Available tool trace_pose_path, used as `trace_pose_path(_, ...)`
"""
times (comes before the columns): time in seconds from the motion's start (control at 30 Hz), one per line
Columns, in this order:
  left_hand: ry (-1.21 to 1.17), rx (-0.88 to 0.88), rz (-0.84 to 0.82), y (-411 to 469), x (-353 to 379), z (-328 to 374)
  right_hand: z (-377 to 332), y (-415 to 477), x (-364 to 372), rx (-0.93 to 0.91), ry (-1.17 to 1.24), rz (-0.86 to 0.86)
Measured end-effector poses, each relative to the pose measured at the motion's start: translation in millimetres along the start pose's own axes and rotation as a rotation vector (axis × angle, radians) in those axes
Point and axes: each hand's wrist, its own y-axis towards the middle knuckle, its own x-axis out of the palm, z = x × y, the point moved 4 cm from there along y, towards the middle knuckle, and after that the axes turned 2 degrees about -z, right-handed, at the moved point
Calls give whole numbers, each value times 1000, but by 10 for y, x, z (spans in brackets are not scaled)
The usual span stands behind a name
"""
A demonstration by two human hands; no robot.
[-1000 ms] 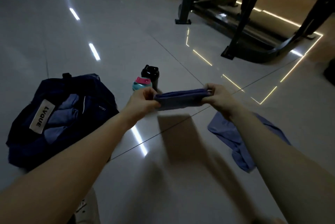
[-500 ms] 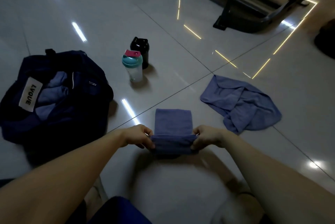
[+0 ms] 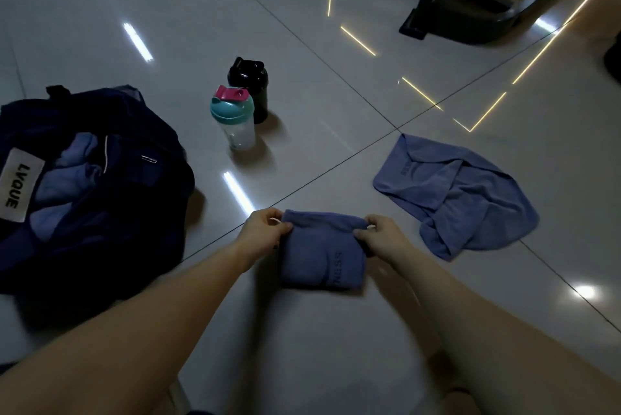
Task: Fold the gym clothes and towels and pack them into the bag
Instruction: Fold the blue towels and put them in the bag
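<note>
I've just brought the near edge of the towel (image 3: 322, 256) over onto its far half, so it now lies on the floor between my hands as a compact doubled square. My left hand (image 3: 265, 233) and right hand (image 3: 379, 236) each pinch a far corner. I judge this fold done. The bag (image 3: 141, 213) lies open out past my left grip, and a crumpled second towel (image 3: 460, 192) waits beyond my right.

The white label (image 3: 17, 189) on the bag (image 3: 134, 213) reads LVQUE; the folded towel (image 3: 316, 256) apparently shows NESS.
</note>
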Motion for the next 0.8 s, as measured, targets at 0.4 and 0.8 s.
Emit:
trace_pose_path(0.4, 288, -17, 223, 309, 81, -121, 54, 358, 50, 25, -305, 162)
trace_pose_path(0.8, 1057, 604, 143, 101, 577, -159, 98, 17, 533, -516, -938, 171)
